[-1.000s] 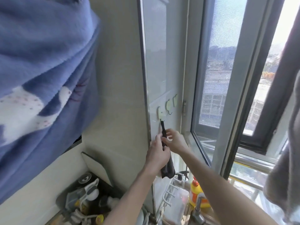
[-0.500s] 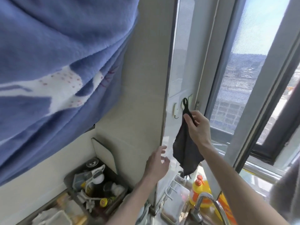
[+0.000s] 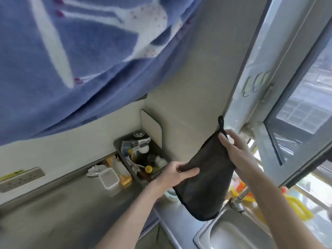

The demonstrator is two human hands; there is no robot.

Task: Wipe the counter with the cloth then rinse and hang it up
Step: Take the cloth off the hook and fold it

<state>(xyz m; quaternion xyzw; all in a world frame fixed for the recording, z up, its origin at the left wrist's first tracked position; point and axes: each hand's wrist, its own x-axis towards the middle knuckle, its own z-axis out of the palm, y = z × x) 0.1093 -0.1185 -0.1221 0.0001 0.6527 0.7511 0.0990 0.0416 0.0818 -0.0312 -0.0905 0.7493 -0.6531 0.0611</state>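
Note:
A dark cloth with a small loop at its top corner hangs in the air above the counter's right end and the sink's left edge. My right hand pinches its upper corner just under the loop. My left hand grips its left edge, thumb on the fabric. The grey counter runs from lower left to the steel sink at lower right. The wall hooks sit bare on the pillar beside the window, well above the cloth.
A dark tray of bottles and small items stands in the counter's back corner, with a clear box beside it. A tap and yellow and orange bottles stand behind the sink. A blue towel hangs overhead at left. A socket strip is on the wall.
The cloth has come off the hook and down toward the counter. My left hand, free half a second ago, now grips the cloth's edge. My view has tilted downward.

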